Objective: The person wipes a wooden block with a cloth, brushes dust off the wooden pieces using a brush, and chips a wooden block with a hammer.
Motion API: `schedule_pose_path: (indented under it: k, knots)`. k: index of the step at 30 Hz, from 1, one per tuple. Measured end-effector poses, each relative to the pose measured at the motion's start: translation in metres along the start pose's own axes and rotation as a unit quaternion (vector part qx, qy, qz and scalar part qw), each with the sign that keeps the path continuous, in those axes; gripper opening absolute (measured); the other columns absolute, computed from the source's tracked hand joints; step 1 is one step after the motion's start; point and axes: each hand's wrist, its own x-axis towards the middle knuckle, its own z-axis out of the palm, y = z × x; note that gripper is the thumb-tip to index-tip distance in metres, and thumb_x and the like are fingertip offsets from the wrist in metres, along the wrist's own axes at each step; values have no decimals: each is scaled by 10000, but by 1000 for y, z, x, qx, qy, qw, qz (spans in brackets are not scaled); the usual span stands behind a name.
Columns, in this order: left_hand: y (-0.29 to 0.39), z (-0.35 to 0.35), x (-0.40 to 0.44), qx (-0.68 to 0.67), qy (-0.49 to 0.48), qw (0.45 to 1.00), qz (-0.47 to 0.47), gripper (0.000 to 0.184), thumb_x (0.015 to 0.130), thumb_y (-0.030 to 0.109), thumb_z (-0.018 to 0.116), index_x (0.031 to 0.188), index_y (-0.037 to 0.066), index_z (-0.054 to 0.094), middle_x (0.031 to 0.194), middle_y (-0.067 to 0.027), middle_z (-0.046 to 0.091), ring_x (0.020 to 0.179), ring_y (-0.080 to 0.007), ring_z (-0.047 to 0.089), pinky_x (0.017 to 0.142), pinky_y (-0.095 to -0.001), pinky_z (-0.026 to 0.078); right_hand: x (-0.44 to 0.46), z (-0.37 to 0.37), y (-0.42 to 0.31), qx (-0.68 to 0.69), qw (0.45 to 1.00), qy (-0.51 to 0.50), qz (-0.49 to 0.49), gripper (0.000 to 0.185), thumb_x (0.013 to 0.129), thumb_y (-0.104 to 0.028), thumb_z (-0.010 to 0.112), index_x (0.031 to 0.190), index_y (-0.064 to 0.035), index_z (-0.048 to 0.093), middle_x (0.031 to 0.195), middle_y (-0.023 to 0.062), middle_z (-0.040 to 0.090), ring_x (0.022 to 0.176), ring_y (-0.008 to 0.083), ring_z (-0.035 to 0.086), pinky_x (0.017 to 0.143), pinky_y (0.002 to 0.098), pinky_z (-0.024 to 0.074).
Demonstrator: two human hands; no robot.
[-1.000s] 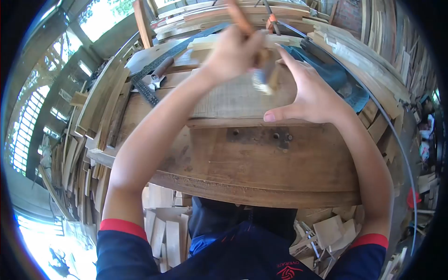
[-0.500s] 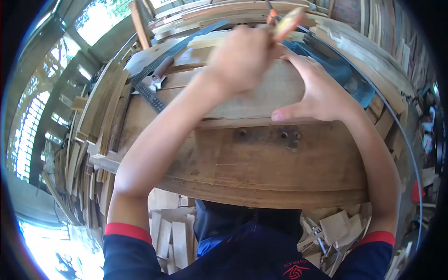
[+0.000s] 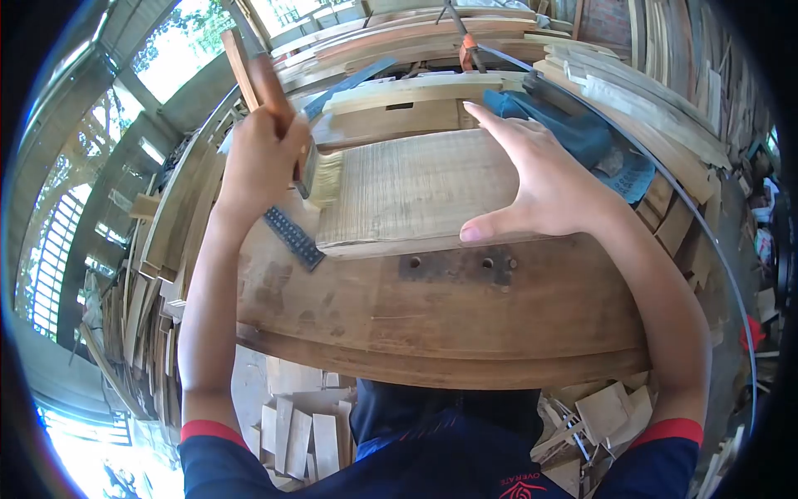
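Observation:
A flat wooden board (image 3: pixel 424 187) lies on the brown workbench (image 3: pixel 432 324). My left hand (image 3: pixel 259 166) is closed around a paintbrush (image 3: pixel 327 179) at the board's left end. Its brown handle sticks up above my fist, and the pale bristles are at the board's left edge; whether they press on the wood I cannot tell. With thumb and fingers spread wide, my right hand (image 3: pixel 549 179) lies over the right end of the board. A dark perforated metal strip (image 3: pixel 293 239) lies on the bench below the brush, partly hidden by the board and my arm.
Behind the board are wooden pieces (image 3: pixel 391 121) and a blue cloth (image 3: pixel 557 125). An orange-handled clamp (image 3: pixel 467 51) stands at the back. Stacked planks (image 3: pixel 648 116) line the right side, and offcuts (image 3: pixel 307 432) lie below the bench.
My left hand has swept left with the brush, from near my right hand to the board's left end. My right hand stays spread on the board. The view has shifted slightly.

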Motion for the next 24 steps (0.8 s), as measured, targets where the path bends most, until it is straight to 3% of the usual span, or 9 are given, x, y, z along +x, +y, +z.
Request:
schedule_pose_path:
  k: [2,4,7,10,13,17,18,23,24]
  knots:
    - [18,7,-1,48,7,998,44,316,980,201,629,818,-69,647,633,-176,643,566,-244,660,564,-401,487,3,-2,-4,-2,1000,-9,0,1417,652,-814,780,1588,87,214,1561,364,360,1484,491,319,1250,514,258]
    - [36,32,4,152,-31,971,181,273,979,173,618,842,-59,663,709,-232,676,652,-345,704,624,-454,531,3,-4,-5,-19,1000,-8,-10,1406,656,-799,789,1580,98,225,1547,364,378,1473,484,342,1244,509,271]
    - [83,77,9,-119,-12,965,232,271,984,174,611,845,-56,643,700,-247,664,628,-400,679,607,-447,543,4,-7,-5,0,1000,2,-24,1414,643,-779,812,1566,122,234,1523,361,407,1448,474,385,1230,494,294]
    - [92,100,21,-302,-49,926,222,357,1025,226,583,806,-51,635,597,-133,643,525,-226,649,524,-367,512,11,-25,-15,124,988,-92,1,1425,631,-765,829,1556,142,235,1498,362,435,1419,471,423,1220,484,308]
    - [76,67,8,-309,-131,930,149,377,1045,236,560,802,-39,643,584,-79,625,520,-152,622,501,-333,493,-3,-20,-27,37,999,-8,-15,1438,636,-790,809,1575,119,207,1499,382,426,1439,491,395,1234,502,276]
    - [27,24,-7,41,26,984,174,387,1021,201,602,730,-54,619,534,-148,576,481,-282,624,502,-411,474,-5,-20,-29,-11,1000,2,-7,1460,631,-811,794,1595,93,175,1535,387,380,1475,499,340,1244,536,243]
    - [31,9,-10,32,-21,996,81,382,1009,185,613,721,-66,614,546,-165,593,473,-277,632,497,-413,471,-6,-19,-28,-16,1000,1,-3,1454,631,-814,791,1595,89,182,1540,380,378,1477,498,335,1242,540,243]
    - [49,33,-15,142,-49,971,185,291,984,234,617,883,-30,688,675,-222,671,658,-368,712,655,-478,568,0,-15,-18,13,999,17,-29,1262,750,-802,710,1572,52,275,1551,328,392,1473,472,339,1237,538,240]
    - [69,38,-12,124,-156,967,157,277,969,261,621,919,4,709,744,-227,695,758,-407,718,742,-508,582,3,-15,-17,52,997,37,-32,1158,800,-764,684,1539,45,312,1507,309,416,1434,448,367,1205,519,260]
